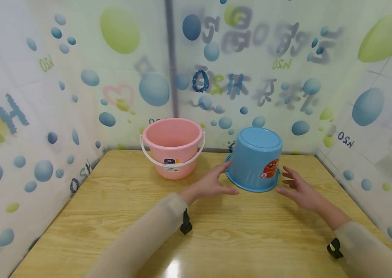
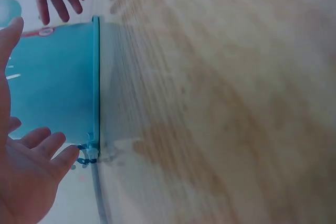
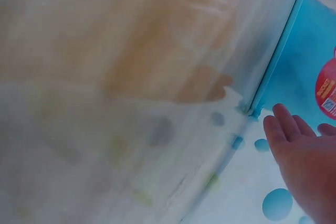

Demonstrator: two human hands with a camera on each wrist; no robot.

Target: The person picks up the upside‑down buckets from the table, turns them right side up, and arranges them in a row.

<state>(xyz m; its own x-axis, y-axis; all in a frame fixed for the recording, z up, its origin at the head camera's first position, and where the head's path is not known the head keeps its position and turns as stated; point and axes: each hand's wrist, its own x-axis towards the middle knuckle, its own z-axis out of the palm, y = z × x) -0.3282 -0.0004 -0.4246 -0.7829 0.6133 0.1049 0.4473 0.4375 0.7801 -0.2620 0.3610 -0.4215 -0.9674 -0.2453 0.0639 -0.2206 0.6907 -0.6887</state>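
Observation:
A blue bucket (image 1: 251, 162) stands upside down on the wooden table, its rim down and a red label on its side. My left hand (image 1: 213, 183) is at its left side, fingers spread and fingertips near the rim. In the left wrist view the left hand (image 2: 31, 177) overlaps the bucket (image 2: 58, 82) by its handle joint. On the other side my right hand (image 1: 298, 189) has its fingers loosely extended toward the bucket, a small gap between. The right wrist view shows the right hand (image 3: 304, 150) palm toward the bucket (image 3: 299, 51).
A pink bucket (image 1: 173, 150) with a white handle stands upright to the left of the blue one, near the back edge. The wooden table (image 1: 244, 239) is bounded behind and at the sides by curtains (image 1: 272, 96) patterned with blue and green dots.

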